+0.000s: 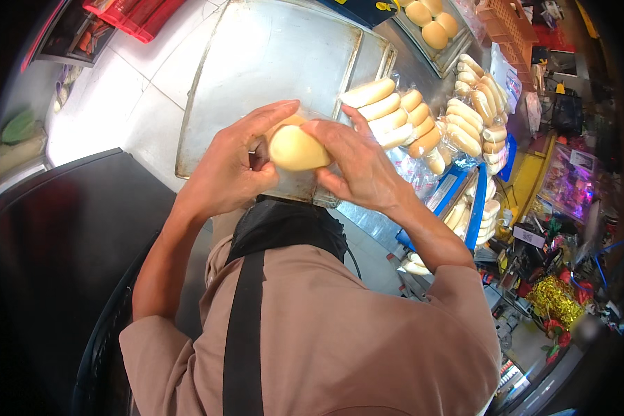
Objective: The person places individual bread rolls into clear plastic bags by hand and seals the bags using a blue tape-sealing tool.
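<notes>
Both of my hands hold bread buns (297, 148) above a metal baking tray (270, 57). One pale yellow bun faces up, and part of another shows behind it; clear plastic seems to be around them. My left hand (239, 156) grips the left side, with its thumb low and its fingers over the far edge. From the right, my right hand (356, 161) presses its fingers and thumb against the bun. Just beyond it lie long bread rolls (377, 106) in clear plastic bags.
More bagged long rolls (463, 127) lie to the right, near a blue-edged holder (478, 208). Round buns (434, 34) sit on a tray at the top. A red plastic crate (135, 15) is at the upper left, and a black surface (73, 223) at the left.
</notes>
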Action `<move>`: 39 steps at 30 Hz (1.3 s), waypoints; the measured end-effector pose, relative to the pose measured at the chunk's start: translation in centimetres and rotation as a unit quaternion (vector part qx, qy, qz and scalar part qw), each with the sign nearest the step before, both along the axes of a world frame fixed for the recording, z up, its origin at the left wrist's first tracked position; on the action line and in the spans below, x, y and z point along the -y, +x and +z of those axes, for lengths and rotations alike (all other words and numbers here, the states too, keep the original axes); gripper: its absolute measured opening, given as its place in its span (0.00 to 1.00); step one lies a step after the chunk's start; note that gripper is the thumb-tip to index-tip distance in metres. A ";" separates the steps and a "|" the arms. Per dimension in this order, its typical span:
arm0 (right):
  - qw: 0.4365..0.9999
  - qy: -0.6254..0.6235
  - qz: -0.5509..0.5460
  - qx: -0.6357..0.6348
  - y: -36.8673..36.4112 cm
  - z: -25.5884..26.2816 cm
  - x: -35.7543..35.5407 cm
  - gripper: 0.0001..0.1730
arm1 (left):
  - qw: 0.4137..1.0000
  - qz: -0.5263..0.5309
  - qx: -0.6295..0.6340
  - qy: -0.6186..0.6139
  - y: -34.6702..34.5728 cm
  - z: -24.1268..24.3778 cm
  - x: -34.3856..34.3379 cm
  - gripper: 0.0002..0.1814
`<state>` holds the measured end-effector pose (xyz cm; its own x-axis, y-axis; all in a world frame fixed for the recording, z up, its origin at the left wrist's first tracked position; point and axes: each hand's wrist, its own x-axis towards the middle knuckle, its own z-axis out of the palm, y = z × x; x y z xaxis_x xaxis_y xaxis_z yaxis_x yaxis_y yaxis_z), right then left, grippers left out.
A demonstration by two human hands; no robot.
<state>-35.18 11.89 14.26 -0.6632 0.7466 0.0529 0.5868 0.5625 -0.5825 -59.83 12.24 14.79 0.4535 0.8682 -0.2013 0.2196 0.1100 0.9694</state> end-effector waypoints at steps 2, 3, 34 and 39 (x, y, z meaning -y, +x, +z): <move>0.998 -0.010 -0.029 0.056 -1.2 0.1 0.0 0.35 | 1.000 -0.008 -0.020 0.018 0.1 -0.2 0.3 0.41; 0.995 -0.014 -0.048 0.086 -1.7 0.3 0.0 0.33 | 0.999 -0.007 -0.022 0.026 0.2 -0.1 0.5 0.42; 0.950 -0.002 -0.263 -0.166 -5.2 -3.3 -2.1 0.07 | 0.936 0.183 -0.015 0.299 -1.2 -3.6 -3.3 0.14; 0.804 -0.255 -0.437 -0.312 -1.2 -13.7 -3.0 0.12 | 0.845 0.069 -0.339 0.406 0.7 -10.5 -1.3 0.35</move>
